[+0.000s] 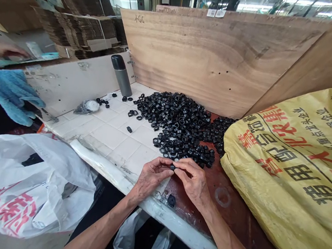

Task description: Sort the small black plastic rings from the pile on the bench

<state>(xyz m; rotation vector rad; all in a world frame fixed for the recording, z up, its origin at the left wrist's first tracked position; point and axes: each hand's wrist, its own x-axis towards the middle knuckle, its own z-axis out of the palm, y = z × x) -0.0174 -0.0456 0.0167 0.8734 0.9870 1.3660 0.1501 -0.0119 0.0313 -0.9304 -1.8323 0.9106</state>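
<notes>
Both hands meet just in front of the pile, near the table's front edge. A small black ring-like part (173, 167) is pinched between them. My left hand (152, 176) is closed on its left side, thumb and fingers pressed together. From the right, my right hand (192, 179) pinches the same part; fingertips hide much of it. Right behind the hands lies a heap of black plastic rings (175, 119), some shaped like nuts. One round black cap-like piece (171, 200) rests on the table below the hands, by the edge.
A yellow printed sack (294, 164) bulges over the right side. A dark flask (121, 75) stands at the back left, near a small plastic bag (87, 107). Wooden boards (210, 57) wall the back. A white bag (32, 180) hangs left; another person's hand (7, 49) shows beyond.
</notes>
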